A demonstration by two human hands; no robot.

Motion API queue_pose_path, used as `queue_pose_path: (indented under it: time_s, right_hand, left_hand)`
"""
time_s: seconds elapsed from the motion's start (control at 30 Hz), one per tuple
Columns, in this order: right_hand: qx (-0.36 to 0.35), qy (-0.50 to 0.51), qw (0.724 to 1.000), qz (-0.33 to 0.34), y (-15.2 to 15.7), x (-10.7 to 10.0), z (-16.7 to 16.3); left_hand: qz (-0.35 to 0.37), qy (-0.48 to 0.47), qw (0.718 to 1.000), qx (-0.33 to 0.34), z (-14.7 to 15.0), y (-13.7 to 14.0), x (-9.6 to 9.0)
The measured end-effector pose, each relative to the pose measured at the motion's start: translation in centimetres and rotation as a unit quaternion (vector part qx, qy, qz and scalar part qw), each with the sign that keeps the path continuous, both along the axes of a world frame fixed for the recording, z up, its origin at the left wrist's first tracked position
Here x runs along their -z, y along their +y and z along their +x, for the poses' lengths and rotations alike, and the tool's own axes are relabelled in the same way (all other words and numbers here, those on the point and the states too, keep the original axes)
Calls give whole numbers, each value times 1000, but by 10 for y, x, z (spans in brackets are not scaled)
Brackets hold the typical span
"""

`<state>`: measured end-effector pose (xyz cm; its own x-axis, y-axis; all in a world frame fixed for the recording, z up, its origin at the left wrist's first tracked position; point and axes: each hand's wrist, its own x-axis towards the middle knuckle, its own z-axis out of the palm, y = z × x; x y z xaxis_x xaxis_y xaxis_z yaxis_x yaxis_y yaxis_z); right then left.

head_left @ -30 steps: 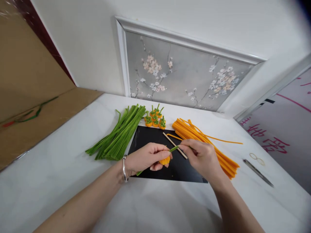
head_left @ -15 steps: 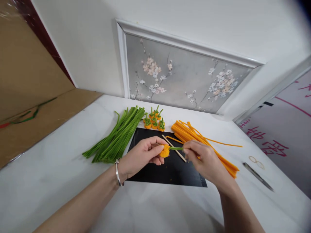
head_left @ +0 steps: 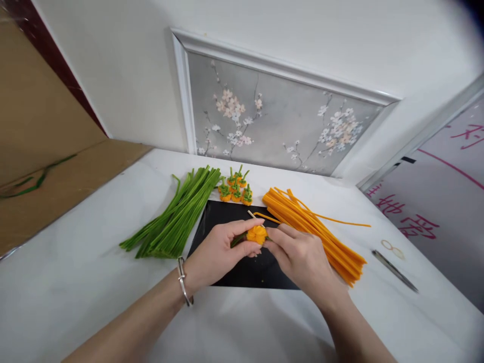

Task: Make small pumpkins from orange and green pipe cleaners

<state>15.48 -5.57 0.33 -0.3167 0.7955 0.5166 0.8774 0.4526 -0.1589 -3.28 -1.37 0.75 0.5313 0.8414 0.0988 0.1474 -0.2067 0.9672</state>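
Between thumb and fingers, my left hand (head_left: 221, 249) grips a small orange pipe-cleaner pumpkin (head_left: 256, 235), its ribbed round side towards me. My right hand (head_left: 300, 252) is closed at the pumpkin's right side, its fingertips pinching a green pipe cleaner (head_left: 266, 238) there. A bit of green also shows at the pumpkin's left, under my left fingers. Both hands are over a black mat (head_left: 260, 278). Beyond them, several finished orange pumpkins (head_left: 236, 195) with green tops stand in a cluster. A pale thin stick (head_left: 251, 215) is mostly hidden behind my hands.
A bundle of green pipe cleaners (head_left: 176, 217) lies to the left, and orange ones (head_left: 317, 232) to the right. Farther right are tweezers (head_left: 395, 270) and two thin rings (head_left: 392, 249). Cardboard (head_left: 75, 171) stands at the left; a framed floral panel (head_left: 280, 111) is behind.
My right hand has moved left, close to the pumpkin. The green stem that stretched out to the right now shows only in short pieces beside it. The view has shifted slightly.
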Motion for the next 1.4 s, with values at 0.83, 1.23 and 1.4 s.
queue_pose_path:
  time_s: [0.83,1.23,1.4]
  right_hand:
    - [-21,98,992,-70,-3,-3,-4]
    - [-13,83,992,94,1,11,-17]
    - [-13,154,987,32,4,12,-11]
  left_hand:
    - [-90,-102,991,-19,-3,7,0]
    - [-106,-127,986,-10,5,-5,-5]
    - [-258,-216,941,-27,6,-3,-1]
